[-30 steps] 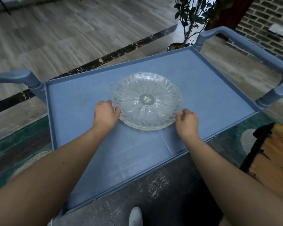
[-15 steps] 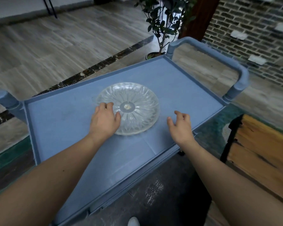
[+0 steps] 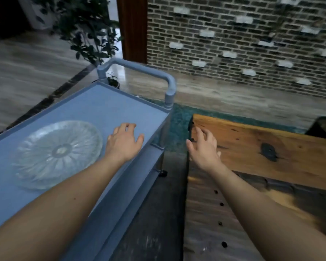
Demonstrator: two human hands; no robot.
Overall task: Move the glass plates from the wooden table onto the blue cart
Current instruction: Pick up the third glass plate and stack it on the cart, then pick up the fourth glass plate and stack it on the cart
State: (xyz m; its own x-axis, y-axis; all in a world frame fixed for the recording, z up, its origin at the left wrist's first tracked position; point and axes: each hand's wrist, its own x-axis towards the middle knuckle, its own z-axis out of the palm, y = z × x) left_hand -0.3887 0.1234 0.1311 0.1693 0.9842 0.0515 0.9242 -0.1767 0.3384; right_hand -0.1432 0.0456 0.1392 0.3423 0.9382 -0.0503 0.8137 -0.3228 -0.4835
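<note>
A clear cut-glass plate [image 3: 58, 153] lies flat on the blue cart [image 3: 109, 108] at the left of the view. My left hand [image 3: 123, 143] hovers over the cart's top just right of the plate, fingers apart, holding nothing. My right hand [image 3: 203, 149] is off the cart, over the near left corner of the wooden table [image 3: 271, 147], fingers spread and empty. No glass plate shows on the visible part of the table.
The cart's blue handle [image 3: 154, 74] rises at its far right end. A narrow gap of dark floor and teal rug [image 3: 179, 117] separates cart and table. A potted plant [image 3: 90, 38] stands behind the cart. A brick wall [image 3: 243, 44] runs across the back.
Both hands have let go of the plate, which stays on the cart. My view and both hands have swung right, the right hand reaching over the wooden table.
</note>
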